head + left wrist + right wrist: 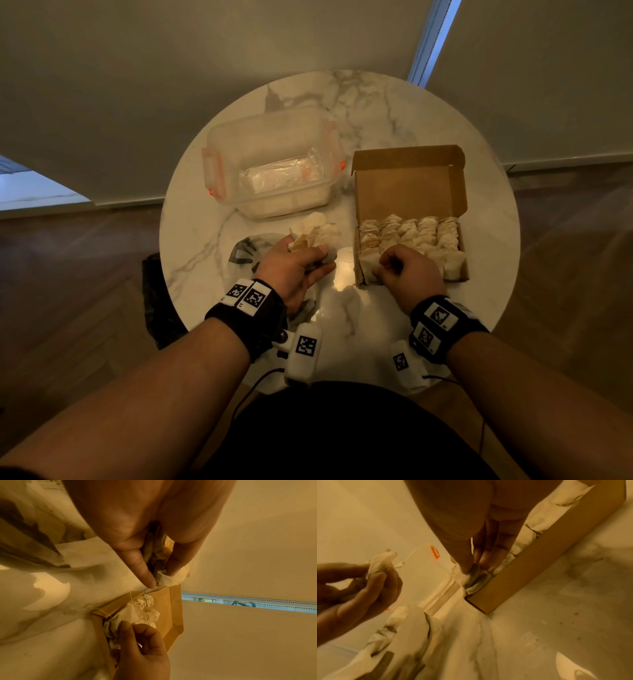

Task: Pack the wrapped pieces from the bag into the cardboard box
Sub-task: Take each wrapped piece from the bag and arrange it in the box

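Round white marble table (445,113), one; clear plastic tub with orange clips (274,164), one, at 11 o'clock; open brown cardboard box (409,192), one, at 2 o'clock, packed with white wrapped pieces (411,234), count unclear.

Crumpled white printed bag (246,250) at 8 o'clock; left hand (294,267) curled round several pieces (317,231); right hand (407,265) pinching one piece (473,573) at box's near-left corner.
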The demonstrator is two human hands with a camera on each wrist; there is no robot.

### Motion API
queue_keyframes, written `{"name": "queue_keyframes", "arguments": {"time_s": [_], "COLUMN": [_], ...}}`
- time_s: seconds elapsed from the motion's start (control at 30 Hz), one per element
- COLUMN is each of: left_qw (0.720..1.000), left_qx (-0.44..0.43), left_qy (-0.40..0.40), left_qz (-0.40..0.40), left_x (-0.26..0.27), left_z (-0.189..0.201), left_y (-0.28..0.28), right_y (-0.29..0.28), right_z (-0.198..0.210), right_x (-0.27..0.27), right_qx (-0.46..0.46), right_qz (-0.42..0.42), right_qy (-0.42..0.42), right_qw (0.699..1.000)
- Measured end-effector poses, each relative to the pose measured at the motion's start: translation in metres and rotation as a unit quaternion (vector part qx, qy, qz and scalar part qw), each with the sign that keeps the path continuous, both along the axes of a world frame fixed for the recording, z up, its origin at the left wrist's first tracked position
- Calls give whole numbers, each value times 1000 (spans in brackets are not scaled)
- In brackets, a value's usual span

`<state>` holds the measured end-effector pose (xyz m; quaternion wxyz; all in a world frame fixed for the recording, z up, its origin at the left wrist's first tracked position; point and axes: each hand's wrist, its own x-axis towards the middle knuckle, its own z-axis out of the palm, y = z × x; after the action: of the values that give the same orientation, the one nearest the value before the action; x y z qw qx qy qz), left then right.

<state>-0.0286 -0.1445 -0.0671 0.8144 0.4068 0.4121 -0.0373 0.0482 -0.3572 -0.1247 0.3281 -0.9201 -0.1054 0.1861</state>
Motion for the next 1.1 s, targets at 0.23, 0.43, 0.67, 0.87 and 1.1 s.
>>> {"name": "queue_keyframes", "arguments": {"time_s": [0.23, 0.43, 0.67, 0.87, 1.1], "left_qw": [1000, 999, 999, 999, 999], "left_qx": [2, -1, 7, 4, -5], "left_qy": [24, 32, 38, 35, 29], "left_qz": [-17, -20, -35, -34, -40], "left_x": [0, 2, 5, 6, 7], "left_z": [-3, -4, -5, -7, -4], "left_y": [-12, -20, -29, -31, -35], "right_y": [4, 0, 4, -8, -2], "right_z": [-2, -5, -9, -10, 0], "right_x": [0, -7, -7, -6, 1], "right_qx": [-88, -111, -107, -57, -100], "right_qz": [67, 139, 145, 134, 140], "right_qy": [-41, -53, -69, -112, -34], "right_qw": [993, 983, 981, 983, 984]}}
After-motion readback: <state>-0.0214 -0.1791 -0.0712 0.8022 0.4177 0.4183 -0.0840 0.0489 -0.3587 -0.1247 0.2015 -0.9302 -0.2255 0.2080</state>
